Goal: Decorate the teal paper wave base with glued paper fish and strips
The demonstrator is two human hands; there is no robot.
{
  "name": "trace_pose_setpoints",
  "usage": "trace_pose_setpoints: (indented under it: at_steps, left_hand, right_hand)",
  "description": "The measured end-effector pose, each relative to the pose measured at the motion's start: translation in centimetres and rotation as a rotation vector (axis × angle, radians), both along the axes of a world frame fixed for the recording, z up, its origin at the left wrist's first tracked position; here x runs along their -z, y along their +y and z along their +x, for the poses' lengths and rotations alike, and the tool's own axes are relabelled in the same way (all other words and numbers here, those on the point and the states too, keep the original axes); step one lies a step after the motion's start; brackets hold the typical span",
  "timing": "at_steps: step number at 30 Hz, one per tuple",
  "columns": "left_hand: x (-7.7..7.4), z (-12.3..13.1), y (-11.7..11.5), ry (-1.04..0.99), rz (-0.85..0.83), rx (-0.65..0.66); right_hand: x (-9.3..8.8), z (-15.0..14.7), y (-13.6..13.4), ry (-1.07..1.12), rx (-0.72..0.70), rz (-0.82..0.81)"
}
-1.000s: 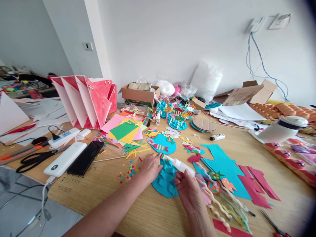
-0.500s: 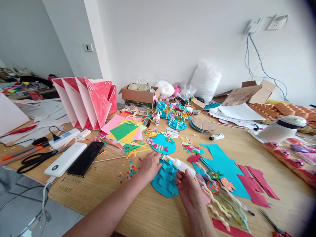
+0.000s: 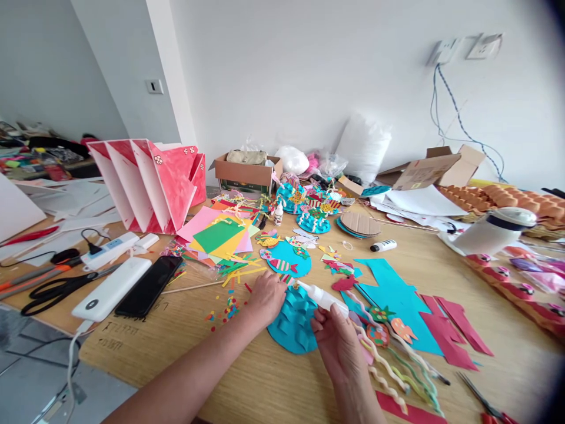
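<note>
My right hand (image 3: 338,333) is closed around a white glue bottle (image 3: 326,299), its narrow nozzle tilted toward the fingertips of my left hand. Those left-hand fingers (image 3: 267,297) are bent together at the upper left edge of a round blue disc (image 3: 291,327) with curled paper flaps. A small striped bit shows beside the left fingertips; whatever they pinch is mostly hidden. Just beyond lies another blue disc (image 3: 300,265) carrying a striped paper fish (image 3: 282,264). Wavy yarn strands (image 3: 388,377) and paper cutouts, among them an orange fish (image 3: 402,330), lie right of my right hand.
Blue paper (image 3: 392,300) and red scraps (image 3: 445,335) lie to the right, with scissors (image 3: 483,397) at the front. Left are a phone (image 3: 149,287), a power bank (image 3: 112,288) and black scissors (image 3: 55,290). Finished-looking blue pieces (image 3: 313,221) and a cardboard box (image 3: 247,172) stand behind.
The camera view has shifted slightly, so the table scene sits a little further left. Both hands keep nearly the same pose, with the glue bottle still in my right hand.
</note>
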State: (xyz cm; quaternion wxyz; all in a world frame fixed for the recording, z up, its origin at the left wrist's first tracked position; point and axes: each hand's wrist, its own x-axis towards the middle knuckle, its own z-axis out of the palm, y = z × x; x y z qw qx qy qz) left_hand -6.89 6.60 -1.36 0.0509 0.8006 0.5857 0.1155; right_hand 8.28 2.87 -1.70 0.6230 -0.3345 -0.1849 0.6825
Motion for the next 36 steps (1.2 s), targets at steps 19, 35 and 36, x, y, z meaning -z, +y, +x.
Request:
trace_pose_setpoints:
  at_steps: [19,35,36]
  left_hand:
    - [0.1,-0.2,-0.2,0.006,-0.001,-0.120]
    - [-0.1,-1.5,0.5,-0.689,-0.080,-0.213]
    - [-0.4,-1.8,0.4,-0.733,-0.080,-0.221]
  right_hand:
    - [0.2,0.2,0.2,0.071,0.064,-0.025]
    - [0.3,0.5,0.5,0.058,0.119,0.001]
    - [0.4,0.6,0.5,0.038,0.130,0.008]
